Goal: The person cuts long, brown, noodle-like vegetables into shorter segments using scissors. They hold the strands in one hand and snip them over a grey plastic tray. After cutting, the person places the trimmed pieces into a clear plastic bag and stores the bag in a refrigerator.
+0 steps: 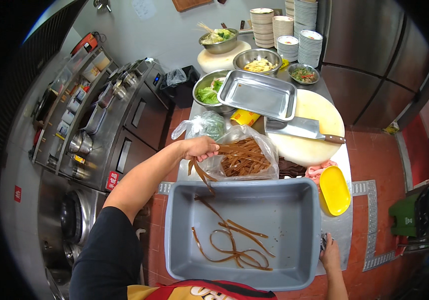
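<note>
My left hand point(200, 148) is closed around flat brown noodle strips point(202, 172) that hang from its fingers over the far left rim of a grey plastic tub point(177, 225). Beside that hand, an open clear plastic bag point(270, 169) holds a heap of similar brown strips point(244, 159). Several long, curling strips point(234, 252) lie on the tub's floor. At the tub's right side, my right hand point(330, 255) is closed by the rim, next to a small dark, shiny thing point(323, 241) whose kind I cannot make out.
A cleaver point(299, 128) lies on a round white chopping board point(319, 107). Near it are a metal tray point(259, 93), a yellow dish point(335, 191) and pink meat point(318, 171). Farther back stand vegetable bowls point(205, 101) and stacked plates point(310, 47). A steel counter point(119, 107) runs along the left.
</note>
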Tool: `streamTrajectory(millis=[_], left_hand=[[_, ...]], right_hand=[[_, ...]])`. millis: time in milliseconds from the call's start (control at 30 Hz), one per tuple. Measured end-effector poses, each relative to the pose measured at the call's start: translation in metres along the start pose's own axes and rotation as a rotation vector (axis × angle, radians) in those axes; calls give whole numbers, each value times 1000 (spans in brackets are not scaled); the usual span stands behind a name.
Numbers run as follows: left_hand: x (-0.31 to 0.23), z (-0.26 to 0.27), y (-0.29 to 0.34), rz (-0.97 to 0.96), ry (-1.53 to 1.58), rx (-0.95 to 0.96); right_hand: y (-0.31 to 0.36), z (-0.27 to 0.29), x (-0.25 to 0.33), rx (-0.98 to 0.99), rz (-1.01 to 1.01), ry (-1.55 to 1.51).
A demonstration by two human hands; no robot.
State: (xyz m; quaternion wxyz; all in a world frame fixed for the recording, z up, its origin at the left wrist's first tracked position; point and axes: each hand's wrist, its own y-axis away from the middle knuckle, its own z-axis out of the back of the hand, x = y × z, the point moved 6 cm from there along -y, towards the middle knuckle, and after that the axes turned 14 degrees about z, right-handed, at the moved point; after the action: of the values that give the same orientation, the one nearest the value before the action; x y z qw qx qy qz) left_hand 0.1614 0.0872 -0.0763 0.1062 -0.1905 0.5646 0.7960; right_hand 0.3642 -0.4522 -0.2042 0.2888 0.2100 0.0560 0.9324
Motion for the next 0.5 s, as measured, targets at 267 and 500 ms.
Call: streamTrajectory(millis=[267,500], left_hand=[[14,3,3,14,57,30],[1,-11,0,-32,94,27]], right_hand=[[23,52,-25,-178,-384,-976],[-62,119,217,365,-70,-1622]])
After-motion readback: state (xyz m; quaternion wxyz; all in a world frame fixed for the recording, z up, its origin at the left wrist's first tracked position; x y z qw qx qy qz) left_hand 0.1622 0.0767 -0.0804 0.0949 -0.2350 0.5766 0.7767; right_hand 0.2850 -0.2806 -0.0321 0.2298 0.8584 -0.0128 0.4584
